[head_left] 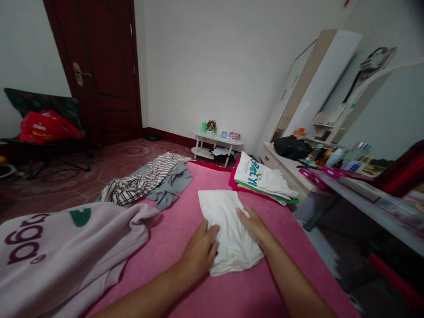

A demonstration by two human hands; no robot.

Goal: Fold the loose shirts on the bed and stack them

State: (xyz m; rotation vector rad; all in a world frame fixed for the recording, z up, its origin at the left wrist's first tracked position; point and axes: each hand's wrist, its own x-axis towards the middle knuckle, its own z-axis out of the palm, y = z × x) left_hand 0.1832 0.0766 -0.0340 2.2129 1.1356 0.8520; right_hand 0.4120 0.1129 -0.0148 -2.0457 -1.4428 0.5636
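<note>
A folded white garment (pixel 228 221) lies on the pink bed cover, its surface lightly creased. At its left edge is my left hand (pixel 202 247), fingers curled against the fabric. My right hand (pixel 254 226) grips the opposite edge, with the thumb on top and the other fingers partly hidden. Just beyond, to the right, sits a stack of folded clothes (pixel 261 176) topped by a white printed shirt. On the left are a pale pink sweatshirt (pixel 99 247) with dark lettering, a striped garment (pixel 145 179) and a grey garment (pixel 172 185), all loosely laid.
The pink bed cover (pixel 281 282) spreads under everything. To the right stand a dresser (pixel 281 165) with bottles and a black bag (pixel 291 147), and a table (pixel 374 207). A small white table (pixel 217 139) is by the far wall; a chair holds a red bag (pixel 48 127).
</note>
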